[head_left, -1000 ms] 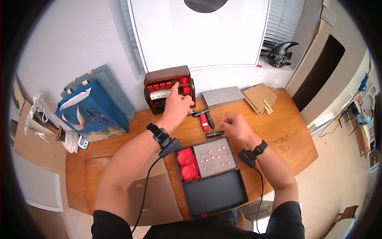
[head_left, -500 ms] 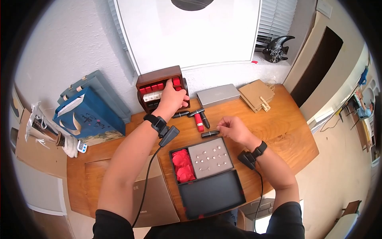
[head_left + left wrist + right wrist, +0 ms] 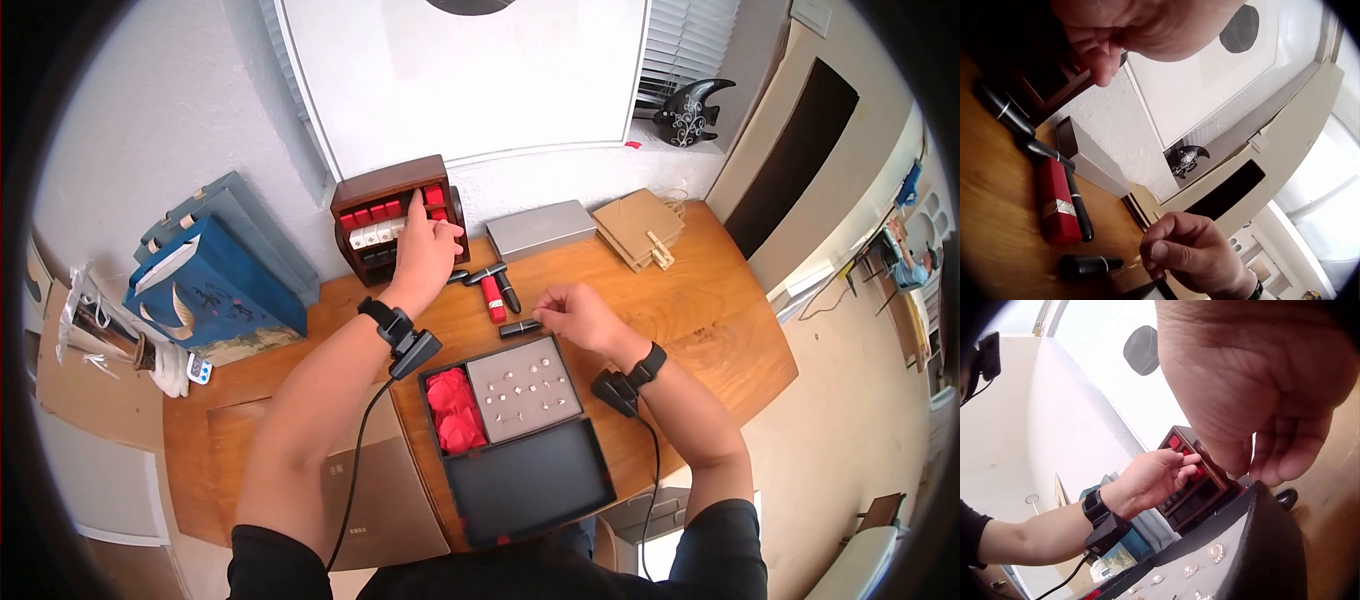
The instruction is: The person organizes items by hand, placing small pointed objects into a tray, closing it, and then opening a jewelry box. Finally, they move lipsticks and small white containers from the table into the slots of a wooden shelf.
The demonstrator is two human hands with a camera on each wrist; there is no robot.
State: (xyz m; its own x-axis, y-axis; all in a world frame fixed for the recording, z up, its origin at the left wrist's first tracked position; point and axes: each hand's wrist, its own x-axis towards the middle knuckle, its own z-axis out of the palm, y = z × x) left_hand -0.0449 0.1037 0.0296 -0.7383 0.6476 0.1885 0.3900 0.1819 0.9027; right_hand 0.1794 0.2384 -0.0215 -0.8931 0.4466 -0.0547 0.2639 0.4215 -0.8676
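My left hand [image 3: 424, 262] is at the dark wooden rack [image 3: 392, 172], its index finger stretched into the upper shelf beside the red lipsticks [image 3: 378, 213]. The other fingers bend loosely in front of the rack, and its fingertips are partly hidden in the wrist views. My right hand [image 3: 583, 318] hovers low over the table with loosely curled fingers and nothing visible in them. Its fingertips are close to a black lipstick [image 3: 519, 328]. Beyond it lie a red lipstick [image 3: 493, 300] and several black ones, one of them a black lipstick [image 3: 486, 273].
In front, an open black box [image 3: 530, 480] contains a grey pad [image 3: 508, 428] of earrings and red petals [image 3: 455, 410]. A silver box [image 3: 540, 230] and brown paper bags [image 3: 637, 228] stand behind. Blue gift bags [image 3: 215, 290] are on the left, a brown folder [image 3: 385, 500] at the front.
The view has shifted slightly. My left index finger still reaches into the rack's upper shelf, and my right hand has come closer to the nearest black lipstick.
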